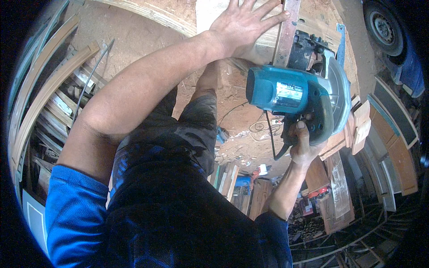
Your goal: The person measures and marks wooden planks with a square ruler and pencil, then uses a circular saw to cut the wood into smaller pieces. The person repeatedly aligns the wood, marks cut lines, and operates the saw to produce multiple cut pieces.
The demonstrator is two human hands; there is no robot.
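Currently, the left hand [246, 29] lies palm down on a pale board [204, 18], its fingers spread apart, one fingertip at the edge of a long straight strip [285, 44]. The right hand [307, 146] is clamped on the rear handle of a teal circular saw [279, 87]; thumb visible, other fingers mostly hidden. Saw sits at right of the strip, near the left wrist. Black cable [271, 134] hangs below its motor housing.
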